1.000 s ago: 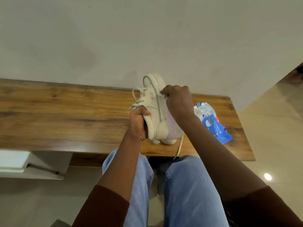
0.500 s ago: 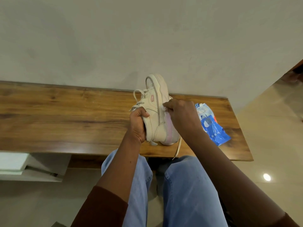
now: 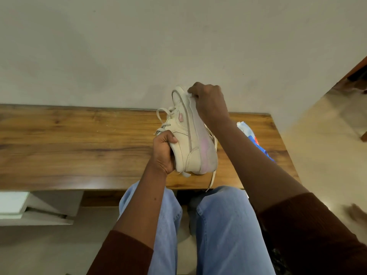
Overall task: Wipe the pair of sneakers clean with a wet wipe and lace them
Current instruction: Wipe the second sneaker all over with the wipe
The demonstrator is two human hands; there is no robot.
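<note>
Wooden table [image 3: 79, 145] runs across the view from 9 o'clock to 3 o'clock. Left hand [image 3: 163, 151] is clamped round the sneaker [image 3: 190, 139] at the collar, thumb on the outer side. The sneaker is held above the table near the front edge, tipped on its side, toe at 12 o'clock and heel at 6 o'clock, sole edge facing right. The laces [image 3: 164, 120] sit threaded but slack at 10 o'clock of the sneaker, and a loose lace end [image 3: 213, 175] hangs off the heel past the table edge. Right hand [image 3: 208, 102] is curled at the toe, pinching a scrap of white against the sole edge, judged to be the wet wipe [image 3: 190, 95]. The hands are apart, one at each end of the sneaker. The wipe packet [image 3: 246, 132] lies at 3 o'clock, partly behind the right forearm. Only one sneaker is seen. Risks, as judged: hard rubbing at the toe could twist the sneaker out of the one-handed collar grip; the dangling lace could snag on the table edge; the forearm could knock the packet off.
</note>
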